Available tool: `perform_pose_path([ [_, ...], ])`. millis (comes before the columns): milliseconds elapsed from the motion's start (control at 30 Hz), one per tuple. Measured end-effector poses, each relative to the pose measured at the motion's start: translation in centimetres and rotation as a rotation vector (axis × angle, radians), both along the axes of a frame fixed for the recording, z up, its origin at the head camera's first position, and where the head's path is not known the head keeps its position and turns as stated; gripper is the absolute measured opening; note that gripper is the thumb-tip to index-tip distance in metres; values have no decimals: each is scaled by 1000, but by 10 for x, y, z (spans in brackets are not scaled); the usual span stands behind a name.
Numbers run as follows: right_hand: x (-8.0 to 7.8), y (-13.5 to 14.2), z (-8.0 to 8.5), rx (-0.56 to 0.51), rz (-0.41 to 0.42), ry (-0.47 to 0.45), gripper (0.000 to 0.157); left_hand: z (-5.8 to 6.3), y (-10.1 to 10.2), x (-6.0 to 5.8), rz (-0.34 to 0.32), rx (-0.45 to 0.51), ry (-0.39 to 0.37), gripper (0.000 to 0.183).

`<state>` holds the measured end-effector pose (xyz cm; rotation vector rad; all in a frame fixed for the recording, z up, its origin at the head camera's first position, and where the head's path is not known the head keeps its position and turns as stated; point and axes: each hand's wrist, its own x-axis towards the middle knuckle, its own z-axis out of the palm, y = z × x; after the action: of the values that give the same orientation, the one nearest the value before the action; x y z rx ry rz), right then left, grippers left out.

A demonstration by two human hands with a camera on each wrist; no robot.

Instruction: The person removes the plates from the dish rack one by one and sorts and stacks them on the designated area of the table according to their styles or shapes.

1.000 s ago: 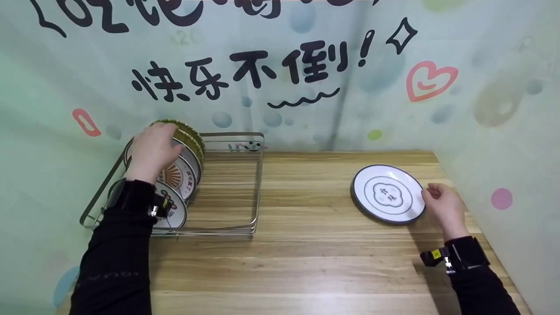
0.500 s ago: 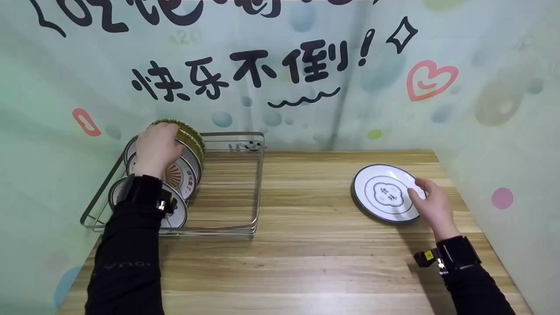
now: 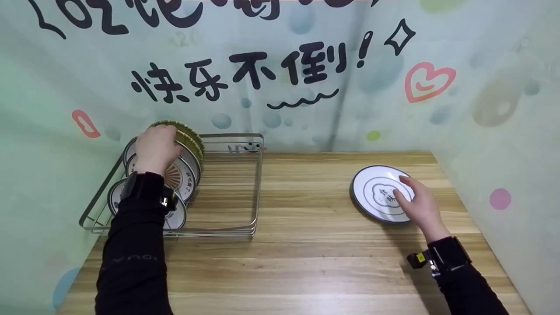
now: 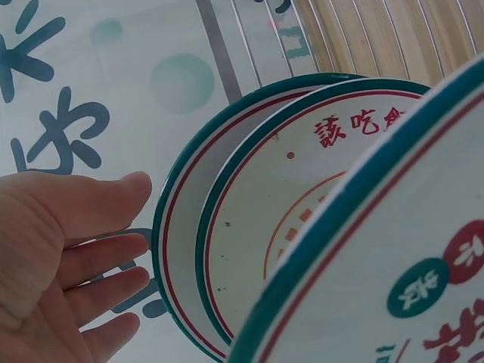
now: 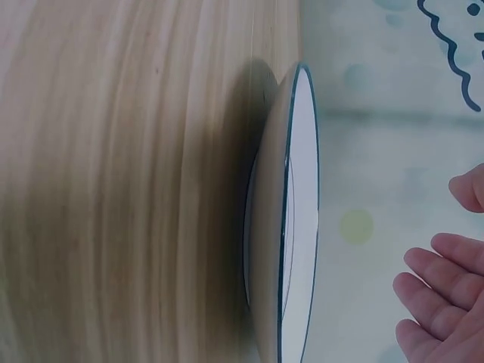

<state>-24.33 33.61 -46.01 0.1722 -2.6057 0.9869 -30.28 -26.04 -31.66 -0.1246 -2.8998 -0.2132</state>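
My left hand [image 3: 155, 148] is over the left end of a metal wire rack [image 3: 227, 229], beside several plates standing on edge. In the left wrist view its relaxed, spread fingers are near the rim of the rearmost visible plate [image 4: 178, 219] and hold nothing. Before that one stand a plate with an orange print [image 3: 177, 175] and a front plate [image 3: 176, 217]. Olive round pieces with scalloped rims [image 3: 194, 142] stand behind. On the right, my right hand [image 3: 422, 208] hovers over a white, blue-rimmed plate [image 3: 367, 192], fingers relaxed and apart from it in the right wrist view.
The wooden table [image 3: 302, 262] runs between the rack and the blue-rimmed plate. A printed cloth [image 3: 297, 127] hangs behind and at both sides, close to the rack's back and left edges.
My right hand has moved left from beside the blue-rimmed plate's edge to over its surface. The left hand stays at the standing plates while its forearm shifts right.
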Motion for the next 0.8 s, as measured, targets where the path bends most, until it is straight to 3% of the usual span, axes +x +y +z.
perform_pose_path([
  [400,-3,-13,1,5,51,58,42,-4,2,-5,16,-39,-81,32],
  [800,-5,-22,-6,17,79,91,41,-9,4,-11,40,-78,-65,17],
])
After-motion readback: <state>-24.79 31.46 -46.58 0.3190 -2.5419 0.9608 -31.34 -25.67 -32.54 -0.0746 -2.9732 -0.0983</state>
